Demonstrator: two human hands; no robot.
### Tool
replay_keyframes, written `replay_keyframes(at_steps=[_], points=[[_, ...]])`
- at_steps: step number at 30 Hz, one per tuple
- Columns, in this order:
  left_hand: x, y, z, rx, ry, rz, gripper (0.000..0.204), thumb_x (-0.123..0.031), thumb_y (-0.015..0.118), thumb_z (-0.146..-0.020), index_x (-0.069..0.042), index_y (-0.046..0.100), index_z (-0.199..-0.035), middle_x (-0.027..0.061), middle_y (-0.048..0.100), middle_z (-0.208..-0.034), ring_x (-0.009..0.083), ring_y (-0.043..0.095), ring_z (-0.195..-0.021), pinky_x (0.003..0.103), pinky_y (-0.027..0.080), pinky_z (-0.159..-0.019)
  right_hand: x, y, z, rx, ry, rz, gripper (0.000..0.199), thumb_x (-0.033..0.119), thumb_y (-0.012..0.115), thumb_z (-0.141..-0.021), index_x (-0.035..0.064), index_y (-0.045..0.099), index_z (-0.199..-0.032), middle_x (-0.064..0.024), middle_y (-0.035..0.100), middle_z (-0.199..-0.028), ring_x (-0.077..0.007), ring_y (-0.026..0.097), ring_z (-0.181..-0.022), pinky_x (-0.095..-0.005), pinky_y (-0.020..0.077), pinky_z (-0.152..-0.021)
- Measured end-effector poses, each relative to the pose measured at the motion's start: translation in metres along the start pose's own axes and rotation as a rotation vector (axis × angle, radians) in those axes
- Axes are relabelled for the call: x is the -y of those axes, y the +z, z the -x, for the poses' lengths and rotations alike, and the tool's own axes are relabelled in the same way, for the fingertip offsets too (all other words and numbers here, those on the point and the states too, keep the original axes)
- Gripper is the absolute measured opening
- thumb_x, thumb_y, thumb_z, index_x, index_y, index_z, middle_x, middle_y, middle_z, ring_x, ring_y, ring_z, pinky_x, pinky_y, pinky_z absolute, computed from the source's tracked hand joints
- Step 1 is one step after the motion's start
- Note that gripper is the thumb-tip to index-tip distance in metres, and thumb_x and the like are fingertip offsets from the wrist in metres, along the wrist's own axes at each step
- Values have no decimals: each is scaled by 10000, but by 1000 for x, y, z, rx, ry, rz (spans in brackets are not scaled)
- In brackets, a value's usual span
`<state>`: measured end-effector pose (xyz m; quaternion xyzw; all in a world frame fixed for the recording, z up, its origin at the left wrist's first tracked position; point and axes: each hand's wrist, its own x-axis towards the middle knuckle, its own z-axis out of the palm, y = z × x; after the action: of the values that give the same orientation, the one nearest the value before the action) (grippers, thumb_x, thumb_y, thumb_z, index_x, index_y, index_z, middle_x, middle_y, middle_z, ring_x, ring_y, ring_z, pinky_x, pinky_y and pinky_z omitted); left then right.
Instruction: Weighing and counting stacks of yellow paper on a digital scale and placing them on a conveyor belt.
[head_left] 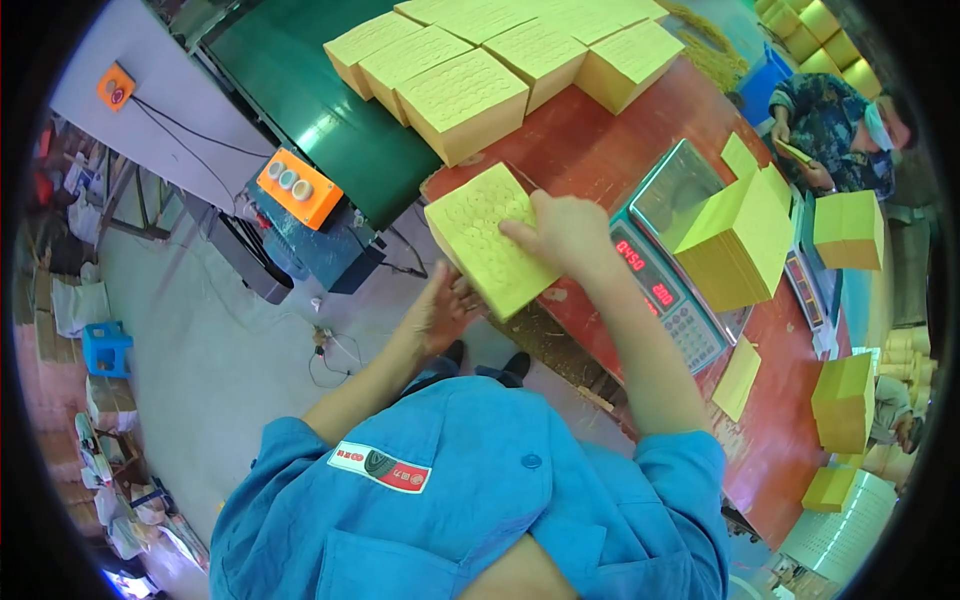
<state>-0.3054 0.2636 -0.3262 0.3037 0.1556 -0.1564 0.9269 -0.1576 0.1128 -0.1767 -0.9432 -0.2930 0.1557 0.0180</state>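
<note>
A thick stack of yellow embossed paper [490,240] is held in front of my body, near the red table's left edge. Gripping its right side is my right hand [570,235], the thumb lying on the patterned top and the other fingers out of sight. Close to the lower left edge of the stack, my left hand [442,308] is turned palm up with fingers spread; whether the fingertips touch the paper I cannot tell. To the right, a digital scale [675,300] with a lit red display carries another tall yellow paper stack [735,240].
More yellow stacks [465,100] crowd the table's far end beside a green conveyor belt [290,75]. An orange button box [300,190] sits at the belt's near end. Across the red table [780,400], a person [830,130] handles yellow paper near a second scale [808,285]. A blue stool [107,348] stands left.
</note>
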Motion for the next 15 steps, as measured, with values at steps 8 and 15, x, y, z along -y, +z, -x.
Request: replay_keyframes(at_steps=[8, 15], points=[[-38, 28, -3, 20, 167, -231, 716, -401, 588, -923, -179, 223, -1498, 83, 357, -1491, 251, 385, -1359, 438, 349, -1098, 11, 52, 33, -291, 291, -330, 632, 638, 506, -873, 17, 573, -972, -202, 688, -852, -357, 679, -839, -473, 517, -720], [-48, 31, 8, 12, 74, -231, 612, -191, 561, -913, -70, 307, -1456, 117, 440, -1435, 256, 446, -1322, 401, 385, -1087, -12, 76, 101, -551, 248, -730, 516, 473, 555, -916, 4, 579, -1128, -196, 690, -935, -323, 685, -807, -423, 532, -681]])
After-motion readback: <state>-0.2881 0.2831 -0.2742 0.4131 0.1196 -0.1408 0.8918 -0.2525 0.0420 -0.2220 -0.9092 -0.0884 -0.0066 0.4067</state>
